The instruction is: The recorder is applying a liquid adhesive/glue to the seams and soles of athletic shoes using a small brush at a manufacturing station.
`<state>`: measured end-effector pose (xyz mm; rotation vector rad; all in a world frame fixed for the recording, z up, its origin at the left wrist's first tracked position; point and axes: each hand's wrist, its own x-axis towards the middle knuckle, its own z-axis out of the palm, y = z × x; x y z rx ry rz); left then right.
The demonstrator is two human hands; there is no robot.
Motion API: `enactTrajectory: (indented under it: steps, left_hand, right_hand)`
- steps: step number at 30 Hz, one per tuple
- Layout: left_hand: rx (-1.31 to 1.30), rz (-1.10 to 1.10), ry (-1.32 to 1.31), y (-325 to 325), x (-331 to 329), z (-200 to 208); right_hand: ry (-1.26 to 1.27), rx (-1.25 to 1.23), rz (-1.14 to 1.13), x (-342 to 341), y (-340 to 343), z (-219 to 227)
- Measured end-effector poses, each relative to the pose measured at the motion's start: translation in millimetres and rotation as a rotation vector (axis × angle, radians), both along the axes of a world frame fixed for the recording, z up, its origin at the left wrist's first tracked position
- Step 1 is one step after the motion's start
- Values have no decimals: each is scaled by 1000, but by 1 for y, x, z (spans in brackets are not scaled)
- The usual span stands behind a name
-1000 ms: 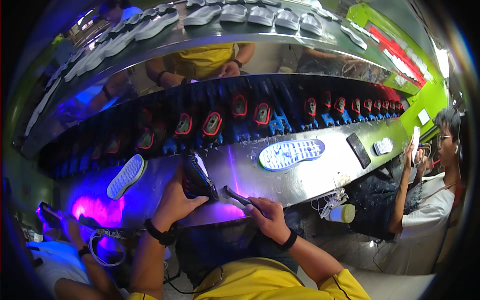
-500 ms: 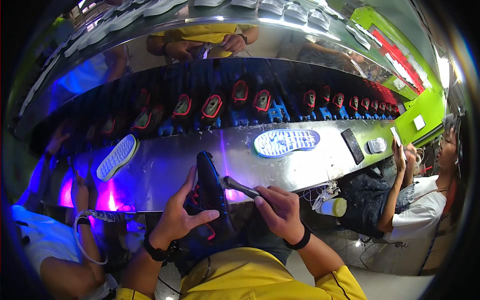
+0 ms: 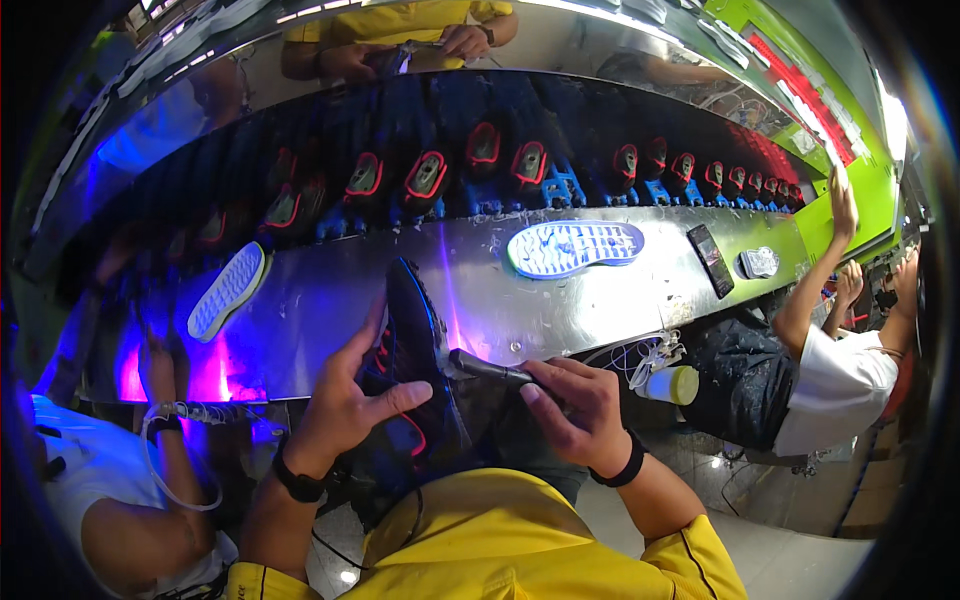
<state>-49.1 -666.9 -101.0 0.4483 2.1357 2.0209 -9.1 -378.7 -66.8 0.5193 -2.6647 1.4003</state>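
Note:
My left hand (image 3: 345, 408) is closed around a black shoe upper (image 3: 412, 315) with red trim, its toe pointing away from me. The thumb lies across the shoe and the fingers go behind it. In my right hand (image 3: 580, 412) is a brush (image 3: 488, 368) with a dark handle, pinched between thumb and fingers. The brush's tip meets the right edge of the shoe, about halfway along. Beyond the shoe, a white-and-blue sole (image 3: 577, 249) lies tread up on the metal bench (image 3: 340, 285). Another pale sole (image 3: 228, 291) lies farther left.
Black shoes with red collars (image 3: 427, 176) line the dark conveyor (image 3: 330, 130) behind the bench. A phone (image 3: 710, 261), a small clear item (image 3: 758, 262) and a yellow-lidded container (image 3: 671, 384) are at right. Co-workers sit on both sides (image 3: 110, 490) (image 3: 840, 385).
My brush sits slightly lower along the shoe's edge. The co-worker at right has raised an arm toward the upper shelf. The whole view has shifted a little.

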Motion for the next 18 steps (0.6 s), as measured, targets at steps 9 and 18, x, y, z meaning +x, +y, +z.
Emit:
enactTrajectory:
  steps: [9,18]
  left_hand:
    - [228,88,-296,-10,-8,8]
    - [352,136,-554,-6,-15,9]
  right_hand:
    - [-133,-48,100,6,11,6]
    - [-94,70,11,-5,2,28]
